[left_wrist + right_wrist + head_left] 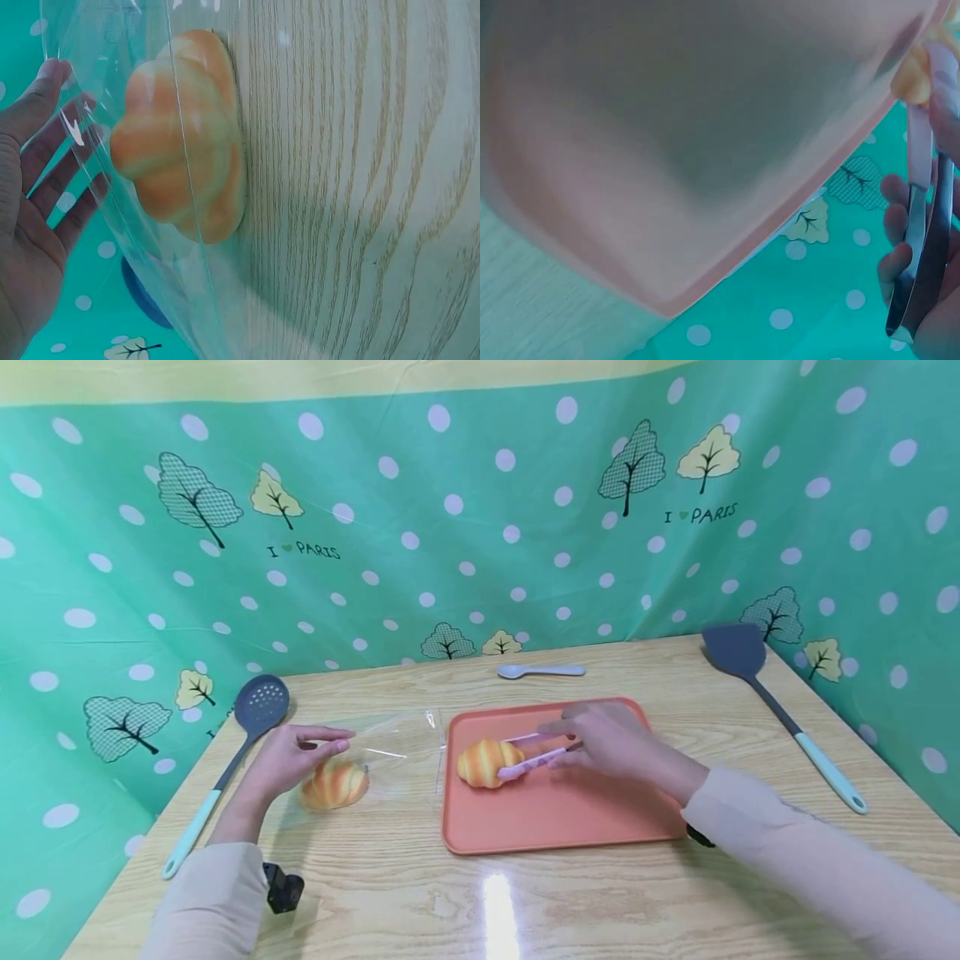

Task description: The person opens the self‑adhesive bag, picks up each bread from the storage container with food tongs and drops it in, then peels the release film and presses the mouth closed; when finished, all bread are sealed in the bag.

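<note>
Right of centre, I see right hand point(609, 739) gripping tongs point(534, 763) around croissant point(478, 765); lower left, left hand point(292, 760) pinching clear bag point(401, 760).

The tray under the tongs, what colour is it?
The tray is coral pink; the head view shows it best.

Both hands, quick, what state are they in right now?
Left hand: closed, pinching the clear bag.
Right hand: closed, holding the tongs.
</note>
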{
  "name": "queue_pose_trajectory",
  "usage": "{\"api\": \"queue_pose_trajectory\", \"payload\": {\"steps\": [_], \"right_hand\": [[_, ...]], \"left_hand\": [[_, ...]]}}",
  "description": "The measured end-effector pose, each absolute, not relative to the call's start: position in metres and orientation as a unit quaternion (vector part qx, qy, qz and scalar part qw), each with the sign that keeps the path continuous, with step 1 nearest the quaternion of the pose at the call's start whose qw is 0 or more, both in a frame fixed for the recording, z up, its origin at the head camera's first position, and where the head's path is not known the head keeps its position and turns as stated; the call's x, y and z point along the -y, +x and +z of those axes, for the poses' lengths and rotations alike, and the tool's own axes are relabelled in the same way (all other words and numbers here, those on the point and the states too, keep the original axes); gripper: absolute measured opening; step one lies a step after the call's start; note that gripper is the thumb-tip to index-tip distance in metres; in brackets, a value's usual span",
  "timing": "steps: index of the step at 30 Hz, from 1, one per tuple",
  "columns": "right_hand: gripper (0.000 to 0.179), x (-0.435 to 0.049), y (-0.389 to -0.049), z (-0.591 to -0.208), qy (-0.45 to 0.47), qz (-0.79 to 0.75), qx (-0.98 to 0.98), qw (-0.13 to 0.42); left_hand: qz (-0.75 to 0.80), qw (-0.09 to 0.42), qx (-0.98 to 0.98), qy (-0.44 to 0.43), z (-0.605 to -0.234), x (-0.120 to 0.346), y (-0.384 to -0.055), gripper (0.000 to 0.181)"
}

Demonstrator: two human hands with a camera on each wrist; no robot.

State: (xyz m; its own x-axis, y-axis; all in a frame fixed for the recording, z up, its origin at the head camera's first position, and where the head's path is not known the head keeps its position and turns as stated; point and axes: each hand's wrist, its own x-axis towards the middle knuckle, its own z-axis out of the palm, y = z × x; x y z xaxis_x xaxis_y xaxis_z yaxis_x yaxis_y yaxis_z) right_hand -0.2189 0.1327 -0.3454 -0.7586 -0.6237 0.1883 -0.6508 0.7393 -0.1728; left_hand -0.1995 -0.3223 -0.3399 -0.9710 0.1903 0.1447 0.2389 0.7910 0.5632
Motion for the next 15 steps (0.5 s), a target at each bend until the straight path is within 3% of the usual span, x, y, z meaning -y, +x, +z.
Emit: {"api": "queue_pose_trajectory", "payload": {"steps": [15], "right_hand": [[0.054, -0.094, -0.213, -0.336, 0.299, 0.131, 0.938, 0.111]], "left_hand": [[-0.283, 0.06, 0.949, -0.125, -0.336, 0.323, -0.2, 0.025]]}}
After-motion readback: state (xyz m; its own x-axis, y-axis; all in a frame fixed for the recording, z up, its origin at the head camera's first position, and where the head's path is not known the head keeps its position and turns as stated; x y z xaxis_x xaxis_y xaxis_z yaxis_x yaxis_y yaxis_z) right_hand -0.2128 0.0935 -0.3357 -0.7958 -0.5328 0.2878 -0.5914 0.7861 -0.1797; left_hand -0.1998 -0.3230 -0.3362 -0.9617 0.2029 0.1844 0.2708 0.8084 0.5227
